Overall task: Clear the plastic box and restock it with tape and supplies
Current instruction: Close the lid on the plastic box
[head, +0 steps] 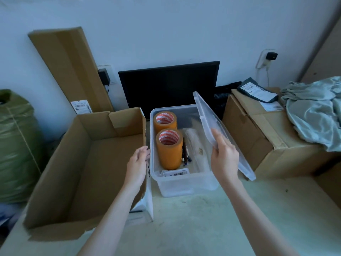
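Pinching the clear lid (pixel 217 130) tilted at its near edge, right hand (pixel 224 156) should lower it squarely over the plastic box (pixel 184 183) while the relaxed, empty left hand (pixel 138 163) steadies the rim.

One clear plastic storage box (pixel 184 183) holds two stacks of tan packing tape rolls with red-and-white cores (pixel 168 148), a few dark pens (pixel 185 154) whose number is unclear, and one white barcode label (pixel 176 172). One clear plastic lid (pixel 208 117) tilts above the box. Beside the box stand one open brown cardboard carton (pixel 83 163) and one closed brown cardboard carton (pixel 258 130). Two hands (pixel 137 163) are near the box.
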The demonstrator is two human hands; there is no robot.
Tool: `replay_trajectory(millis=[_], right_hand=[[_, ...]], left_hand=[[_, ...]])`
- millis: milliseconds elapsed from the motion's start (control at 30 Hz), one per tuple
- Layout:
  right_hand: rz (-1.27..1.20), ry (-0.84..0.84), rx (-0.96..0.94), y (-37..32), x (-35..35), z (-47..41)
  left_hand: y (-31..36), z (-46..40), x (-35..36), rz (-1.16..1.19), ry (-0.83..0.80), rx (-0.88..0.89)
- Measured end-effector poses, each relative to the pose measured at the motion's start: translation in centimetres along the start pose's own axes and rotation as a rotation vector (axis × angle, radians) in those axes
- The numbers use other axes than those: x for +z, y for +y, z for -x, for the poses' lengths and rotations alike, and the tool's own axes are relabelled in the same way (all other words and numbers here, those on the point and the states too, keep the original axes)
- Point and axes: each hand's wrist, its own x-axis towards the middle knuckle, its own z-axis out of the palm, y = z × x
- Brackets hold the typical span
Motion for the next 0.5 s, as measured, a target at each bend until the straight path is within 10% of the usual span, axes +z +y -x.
replay_trajectory(millis=[233,500], right_hand=[[0.032,0.111,-0.301,-3.3,0.5,1.0],[0.144,-0.551,-0.424,-5.5,4.1,4.2]], left_hand=[[0.1,-0.4,-0.6,0.130,-0.015,-0.092],[0.0,-0.8,-1.5,0.290,-0.015,-0.174]])
